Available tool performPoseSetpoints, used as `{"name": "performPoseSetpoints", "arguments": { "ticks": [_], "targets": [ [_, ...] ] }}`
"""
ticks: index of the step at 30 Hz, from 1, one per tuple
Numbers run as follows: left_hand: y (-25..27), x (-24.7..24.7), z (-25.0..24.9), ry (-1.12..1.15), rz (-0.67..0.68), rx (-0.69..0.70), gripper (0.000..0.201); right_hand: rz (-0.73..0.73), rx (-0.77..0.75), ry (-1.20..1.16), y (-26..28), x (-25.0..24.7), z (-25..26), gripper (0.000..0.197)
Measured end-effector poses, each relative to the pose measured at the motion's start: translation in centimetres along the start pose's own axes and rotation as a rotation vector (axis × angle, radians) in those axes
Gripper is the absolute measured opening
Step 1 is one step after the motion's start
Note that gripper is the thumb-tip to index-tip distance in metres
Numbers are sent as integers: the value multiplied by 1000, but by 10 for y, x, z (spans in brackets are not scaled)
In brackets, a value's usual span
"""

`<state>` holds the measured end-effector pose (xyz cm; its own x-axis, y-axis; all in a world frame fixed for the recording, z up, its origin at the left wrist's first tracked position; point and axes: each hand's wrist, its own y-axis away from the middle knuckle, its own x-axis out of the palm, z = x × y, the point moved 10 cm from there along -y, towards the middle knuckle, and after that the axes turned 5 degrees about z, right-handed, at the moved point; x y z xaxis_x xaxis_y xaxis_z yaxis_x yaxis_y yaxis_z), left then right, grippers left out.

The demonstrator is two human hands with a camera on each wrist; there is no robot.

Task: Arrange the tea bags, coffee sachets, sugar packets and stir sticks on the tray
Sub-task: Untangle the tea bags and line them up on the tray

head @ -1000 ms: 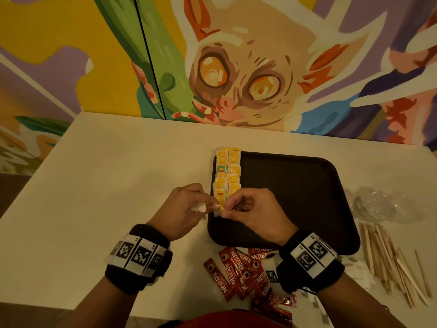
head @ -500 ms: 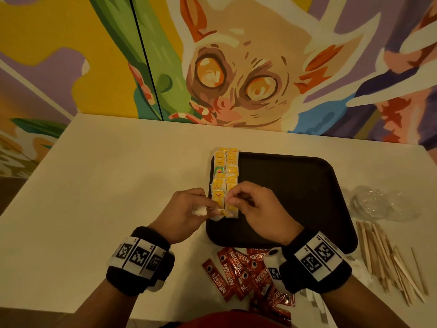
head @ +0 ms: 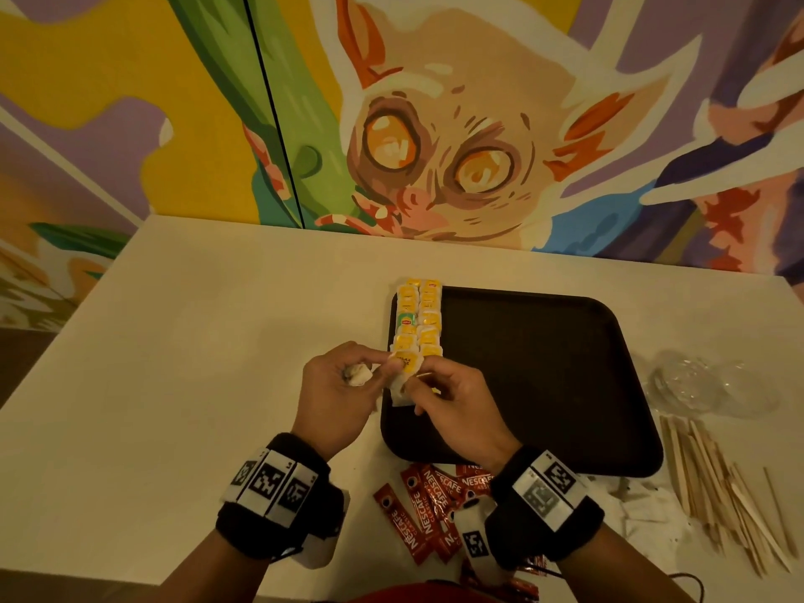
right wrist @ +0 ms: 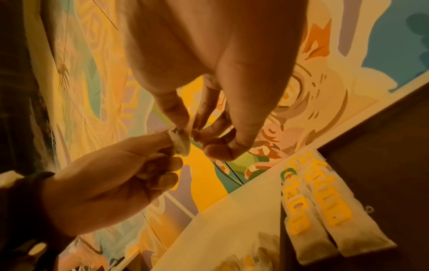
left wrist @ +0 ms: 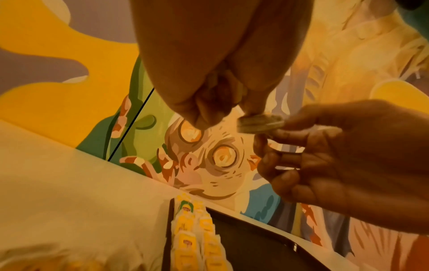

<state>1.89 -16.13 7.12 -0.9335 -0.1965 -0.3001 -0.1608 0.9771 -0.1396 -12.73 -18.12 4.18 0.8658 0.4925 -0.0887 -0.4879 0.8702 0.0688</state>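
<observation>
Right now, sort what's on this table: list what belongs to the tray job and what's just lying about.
Part of the job:
- black tray
- tea bags in two rows on its left edge
- tea bag pinched between left hand and right hand
- red coffee sachets
- wooden stir sticks
- white packets, probably sugar

Lying about:
- clear plastic wrap

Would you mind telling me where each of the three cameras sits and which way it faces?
Head: worn on the head, looking forward and down at the tray, the table, both hands and forearms.
Left wrist: looks along the left hand toward the mural; the right hand enters opposite.
Right wrist: looks along the right hand; the left hand enters from below.
Shared: all three show the tea bag rows on the tray's left edge.
</observation>
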Motion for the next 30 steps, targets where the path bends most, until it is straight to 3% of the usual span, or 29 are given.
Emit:
{"name": "performPoseSetpoints", "arguments": {
  "ticks": [5,9,12,20,23,27,30],
  "targets": [
    [5,4,26,-51,-15,-111,5,-59,58,109,-6,-6,-23,15],
    [9,0,49,-49,-16,-229,6,-94,229,283,-16,-16,-72,15],
    [11,-4,58,-65,2,-264,10,-56,316,452,-21,-15,-97,16],
    [15,-4,68,-109,45,-293,13,-42,529,626,-30,-6,-142,13],
    [21,2,77,39,67,-413,21,-82,553,619,-31,-8,-144,13],
    [34,18,86,459,89,-615,37,-108,517,622,-29,-8,-138,10],
    [38,23,90,588,86,-695,41,-147,456,614,-27,-12,-125,14]
  ]
}}
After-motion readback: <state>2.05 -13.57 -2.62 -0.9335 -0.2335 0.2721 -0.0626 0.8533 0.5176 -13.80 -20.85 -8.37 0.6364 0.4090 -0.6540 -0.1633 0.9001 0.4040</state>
